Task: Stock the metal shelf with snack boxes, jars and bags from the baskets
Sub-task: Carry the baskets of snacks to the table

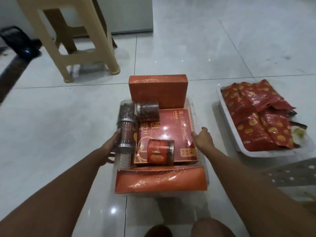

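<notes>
A clear basket (pixel 122 159) sits on the tiled floor (pixel 51 117) at the centre of the frame, between the two hands. The left hand (pixel 111 147) grips its left wall, thumb up beside the row of jars (pixel 126 127) along that side and fingers curled round the outside. The right hand (pixel 203 137) is at the right rim, and its fingers seem to curl over the edge, though the see-through plastic makes the contact hard to read. Inside, a flat red box (pixel 167 134) lies face up with a labelled jar (pixel 160 152) on its side on top of it. A dark-filled jar (pixel 147 111) lies near the far left corner. An orange box (pixel 158 90) stands upright at the far end and a second orange box (pixel 160 179) at the near end. At the right of the frame, apart from both hands, a white basket (pixel 229 124) holds red bags (pixel 256 117). A beige stool (pixel 68 31) stands at upper left.
</notes>
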